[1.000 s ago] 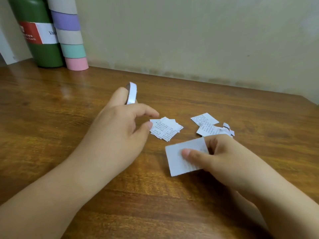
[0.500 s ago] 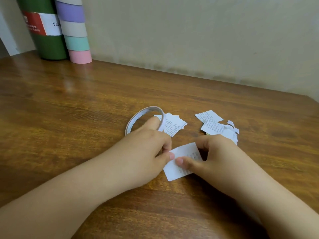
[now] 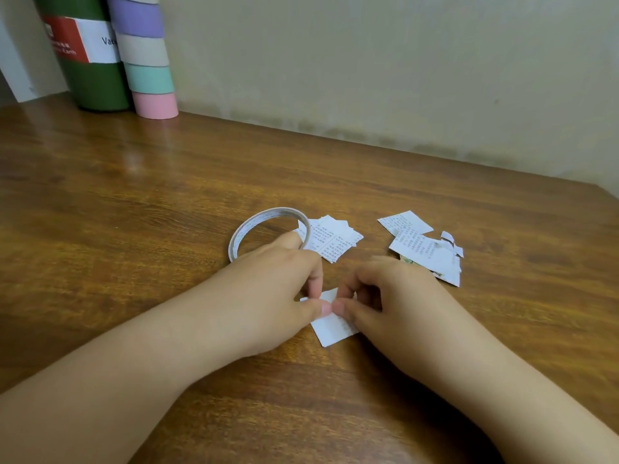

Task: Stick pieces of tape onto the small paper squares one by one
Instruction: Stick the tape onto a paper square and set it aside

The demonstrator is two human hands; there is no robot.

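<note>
Both hands meet over a small paper square (image 3: 333,324) lying on the wooden table (image 3: 134,202) near its front middle. The left hand (image 3: 268,296) has its fingers curled, thumb and forefinger pinching the square's left edge, while the right hand (image 3: 388,303) pinches the same square from the right, its thumb tip touching the left thumb tip on top of the paper. Whether a strip of tape sits between the fingers cannot be told. The tape roll (image 3: 268,232), a thin pale ring, lies flat on the table just beyond the left hand, with the hand's knuckles overlapping its near rim. Just right of the roll and partly under its edge sits a stack of printed paper squares (image 3: 335,241). Further right, apart from that stack, lies a second loose cluster of paper pieces (image 3: 425,252) with a few tiny scraps beside it. At the far left corner, against the wall, a green canister (image 3: 90,72) stands upright with a tall stack of pastel tape rolls (image 3: 147,58) touching its right side
</note>
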